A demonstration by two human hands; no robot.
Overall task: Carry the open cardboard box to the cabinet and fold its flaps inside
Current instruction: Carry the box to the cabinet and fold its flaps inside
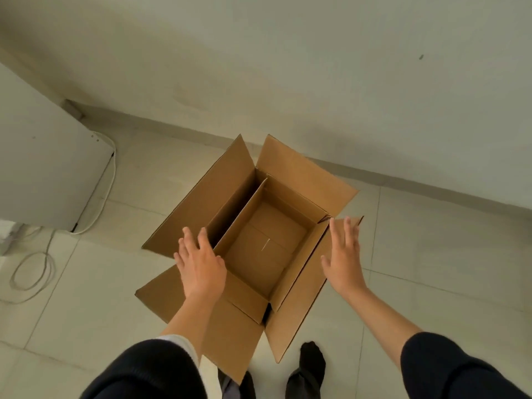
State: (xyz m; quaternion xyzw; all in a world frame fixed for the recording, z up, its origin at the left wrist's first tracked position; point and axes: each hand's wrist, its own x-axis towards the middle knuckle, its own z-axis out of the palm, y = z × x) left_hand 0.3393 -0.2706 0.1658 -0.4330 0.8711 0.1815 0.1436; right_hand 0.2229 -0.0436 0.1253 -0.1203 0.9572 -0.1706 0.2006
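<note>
An open brown cardboard box (pixel 288 180) stands on the tiled floor near the wall, its four flaps spread outward and its inside empty. A cardboard panel stands upright inside along its left side. My left hand (pixel 200 263) hovers over the near left corner with fingers spread, holding nothing. My right hand (pixel 344 256) is held open above the right flap, fingers apart. I cannot tell whether either hand touches the cardboard.
A white cabinet (pixel 43 174) stands at the left, with a white cable (pixel 110 180) running down its edge and a coiled cable (pixel 31 272) on the floor. A pale wall runs behind the box. My dark-socked feet (pixel 311 367) are just below the box.
</note>
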